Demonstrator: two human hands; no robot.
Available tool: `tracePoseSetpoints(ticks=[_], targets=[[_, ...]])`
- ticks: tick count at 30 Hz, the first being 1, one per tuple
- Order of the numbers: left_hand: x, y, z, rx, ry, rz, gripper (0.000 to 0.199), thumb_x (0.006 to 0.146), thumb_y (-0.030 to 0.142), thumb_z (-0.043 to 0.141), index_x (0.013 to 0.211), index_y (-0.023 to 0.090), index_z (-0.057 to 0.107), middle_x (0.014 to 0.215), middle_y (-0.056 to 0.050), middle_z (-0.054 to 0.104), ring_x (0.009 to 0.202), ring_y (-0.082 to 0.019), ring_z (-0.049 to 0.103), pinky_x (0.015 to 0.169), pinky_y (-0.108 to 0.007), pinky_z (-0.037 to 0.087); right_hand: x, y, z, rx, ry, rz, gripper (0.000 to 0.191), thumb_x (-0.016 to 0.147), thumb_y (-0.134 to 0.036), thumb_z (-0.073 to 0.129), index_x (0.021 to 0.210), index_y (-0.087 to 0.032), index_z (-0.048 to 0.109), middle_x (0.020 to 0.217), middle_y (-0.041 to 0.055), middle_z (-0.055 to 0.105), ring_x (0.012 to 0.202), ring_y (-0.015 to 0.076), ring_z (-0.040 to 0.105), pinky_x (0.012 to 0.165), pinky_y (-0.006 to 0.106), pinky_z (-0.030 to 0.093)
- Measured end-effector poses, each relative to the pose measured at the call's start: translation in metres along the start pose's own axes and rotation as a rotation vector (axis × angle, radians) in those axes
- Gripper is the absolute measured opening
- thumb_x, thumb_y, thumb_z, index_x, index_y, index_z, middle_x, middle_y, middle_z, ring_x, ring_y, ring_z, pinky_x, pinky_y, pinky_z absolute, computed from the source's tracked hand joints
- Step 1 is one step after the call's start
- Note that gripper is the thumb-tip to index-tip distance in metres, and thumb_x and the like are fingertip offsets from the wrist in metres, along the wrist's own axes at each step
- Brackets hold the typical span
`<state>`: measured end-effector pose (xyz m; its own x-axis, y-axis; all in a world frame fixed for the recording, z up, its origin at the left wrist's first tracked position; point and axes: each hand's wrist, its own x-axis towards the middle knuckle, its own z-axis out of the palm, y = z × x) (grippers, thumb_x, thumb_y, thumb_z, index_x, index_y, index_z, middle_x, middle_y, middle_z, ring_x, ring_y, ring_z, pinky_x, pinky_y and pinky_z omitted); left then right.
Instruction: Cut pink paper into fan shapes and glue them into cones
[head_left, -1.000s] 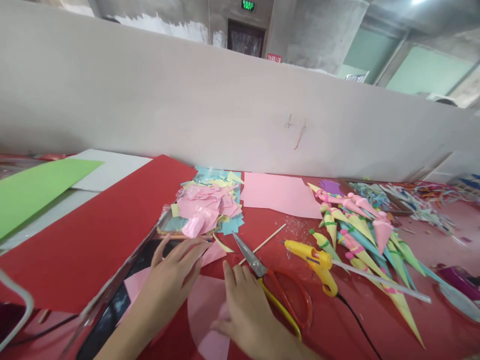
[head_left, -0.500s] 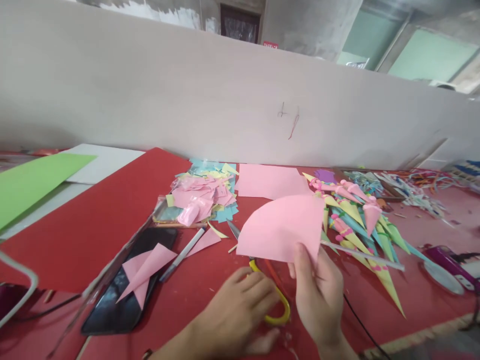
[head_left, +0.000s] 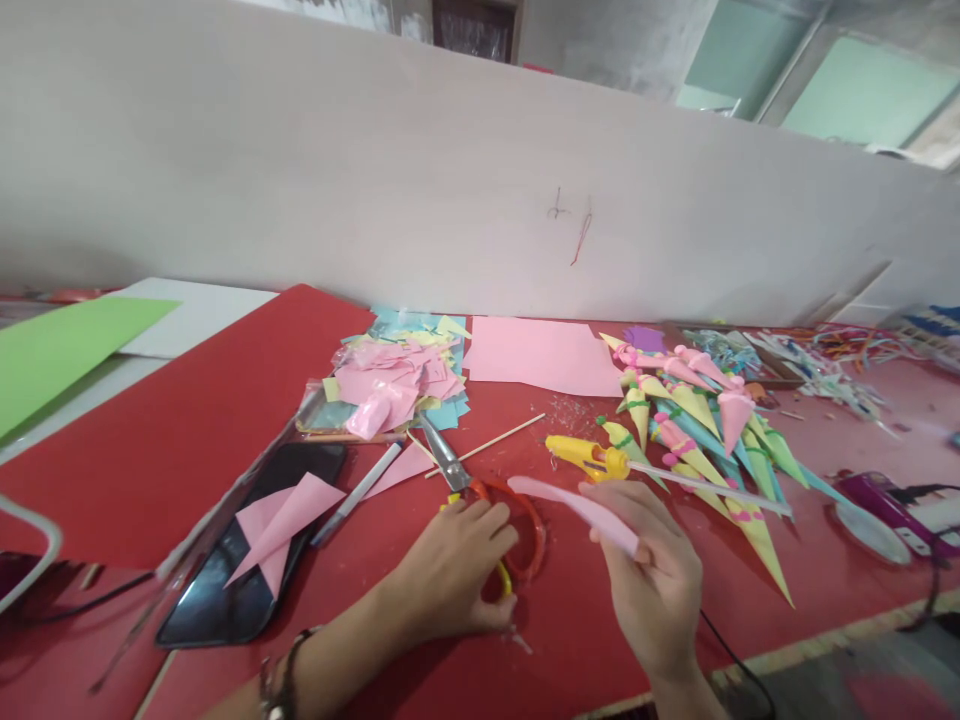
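Note:
My left hand [head_left: 461, 565] is curled over the yellow side of the handles of the scissors [head_left: 450, 470], which lie on the red table with blades pointing away; the fingertips are partly hidden. My right hand [head_left: 649, 570] pinches a pink paper piece [head_left: 577, 505] between thumb and fingers. The paper is tilted nearly edge-on, just right of the scissors' red handle loop. Directly behind my right hand lies a yellow glue gun [head_left: 589, 457] with a clear glue stick [head_left: 712, 488] sticking out of its back.
Small decorated paper cones [head_left: 694, 425] are heaped at right, near a purple device [head_left: 892, 515]. Paper scraps [head_left: 401, 375] and a pink sheet [head_left: 544, 355] lie at the back. Left are a phone [head_left: 217, 600] under pink offcuts, a pen [head_left: 360, 490] and a red board [head_left: 187, 430].
The pink paper in my right hand has turned from facing me to nearly edge-on, uncovering the glue gun and a thin stick. My left hand and the scissors have shifted left.

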<state>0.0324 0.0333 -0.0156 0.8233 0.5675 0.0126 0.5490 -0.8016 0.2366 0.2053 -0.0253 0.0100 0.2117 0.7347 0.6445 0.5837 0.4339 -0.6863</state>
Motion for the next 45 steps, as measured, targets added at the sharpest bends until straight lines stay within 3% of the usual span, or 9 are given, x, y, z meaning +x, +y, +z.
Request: tracePoseSetpoints(ticks=[5, 10, 15, 18, 22, 26, 33, 37, 45], targets=[[-0.032, -0.027, -0.015, 0.028, 0.04, -0.186, 0.013, 0.065, 0.023, 0.055, 0.077, 0.02, 0.057, 0.081, -0.002, 0.058, 0.076, -0.019, 0.055, 0.068, -0.032, 0.039, -0.011, 0.013, -0.002, -0.119, -0.142, -0.17, 0.046, 0.075, 0.002, 0.041, 0.107, -0.024, 0.061, 0.092, 0.0043, 0.063, 0.086, 0.0154, 0.06, 0.075, 0.026, 0.05], [-0.055, -0.05, -0.02, 0.133, 0.121, -0.143, 0.018, 0.066, 0.039, 0.059, 0.071, 0.022, 0.058, 0.077, -0.001, 0.059, 0.073, -0.02, 0.055, 0.067, -0.034, 0.037, -0.026, 0.026, 0.011, -0.287, -0.411, -0.186, 0.055, 0.066, 0.005, 0.035, 0.108, -0.021, 0.062, 0.104, 0.0056, 0.065, 0.095, 0.0185, 0.06, 0.081, 0.031, 0.051], [-0.049, -0.032, -0.012, 0.124, 0.341, -0.013, 0.032, 0.068, 0.051, 0.058, 0.086, 0.024, 0.061, 0.078, 0.001, 0.064, 0.071, -0.018, 0.057, 0.068, -0.033, 0.037, -0.041, 0.038, 0.023, -0.462, -0.577, -0.186, 0.044, 0.071, 0.002, 0.041, 0.102, -0.018, 0.065, 0.102, 0.0073, 0.066, 0.091, 0.0227, 0.06, 0.074, 0.036, 0.053], [-0.036, -0.012, -0.005, 0.057, 0.228, 0.049, 0.052, 0.066, 0.057, 0.059, 0.105, 0.023, 0.057, 0.097, -0.002, 0.065, 0.081, -0.019, 0.058, 0.074, -0.033, 0.04, -0.042, 0.038, 0.024, -0.491, -0.623, -0.131, 0.044, 0.072, -0.001, 0.045, 0.11, -0.018, 0.061, 0.109, 0.0087, 0.063, 0.096, 0.0243, 0.056, 0.078, 0.039, 0.051], [-0.022, -0.001, 0.001, -0.01, 0.106, 0.008, 0.055, 0.07, 0.043, 0.058, 0.118, 0.019, 0.049, 0.111, -0.006, 0.061, 0.097, -0.022, 0.055, 0.086, -0.035, 0.039, -0.038, 0.033, 0.018, -0.45, -0.654, -0.046, 0.045, 0.075, -0.008, 0.049, 0.117, -0.019, 0.055, 0.112, 0.0088, 0.06, 0.098, 0.0244, 0.053, 0.082, 0.041, 0.047], [-0.019, -0.003, 0.002, 0.08, 0.047, 0.014, 0.041, 0.076, 0.019, 0.051, 0.117, 0.02, 0.05, 0.109, -0.005, 0.062, 0.094, -0.02, 0.057, 0.079, -0.033, 0.041, -0.035, 0.033, 0.011, -0.331, -0.643, -0.001, 0.025, 0.078, -0.01, 0.052, 0.099, -0.02, 0.062, 0.099, 0.0063, 0.063, 0.089, 0.0218, 0.055, 0.077, 0.037, 0.047], [-0.018, -0.009, 0.005, 0.063, 0.178, 0.064, 0.021, 0.081, 0.015, 0.048, 0.098, 0.022, 0.06, 0.095, 0.0, 0.067, 0.085, -0.017, 0.061, 0.077, -0.032, 0.041, -0.03, 0.039, 0.003, -0.115, -0.686, 0.16, 0.019, 0.078, -0.013, 0.057, 0.095, -0.02, 0.062, 0.095, 0.0051, 0.062, 0.089, 0.018, 0.056, 0.08, 0.032, 0.047], [-0.019, -0.014, 0.006, -0.003, 0.257, 0.087, 0.027, 0.087, 0.012, 0.038, 0.096, 0.024, 0.06, 0.094, 0.004, 0.069, 0.083, -0.014, 0.062, 0.078, -0.031, 0.039, -0.026, 0.039, 0.003, -0.061, -0.655, 0.248, 0.016, 0.079, -0.014, 0.055, 0.092, -0.02, 0.063, 0.092, 0.0041, 0.06, 0.087, 0.0158, 0.058, 0.078, 0.027, 0.048], [-0.016, -0.015, 0.001, 0.003, 0.321, 0.093, 0.03, 0.088, 0.018, 0.035, 0.079, 0.025, 0.062, 0.083, 0.006, 0.07, 0.072, -0.013, 0.062, 0.078, -0.032, 0.038, -0.027, 0.039, 0.006, -0.063, -0.575, 0.232, 0.013, 0.084, -0.017, 0.05, 0.082, -0.019, 0.063, 0.084, 0.004, 0.061, 0.077, 0.0143, 0.059, 0.07, 0.024, 0.049]])
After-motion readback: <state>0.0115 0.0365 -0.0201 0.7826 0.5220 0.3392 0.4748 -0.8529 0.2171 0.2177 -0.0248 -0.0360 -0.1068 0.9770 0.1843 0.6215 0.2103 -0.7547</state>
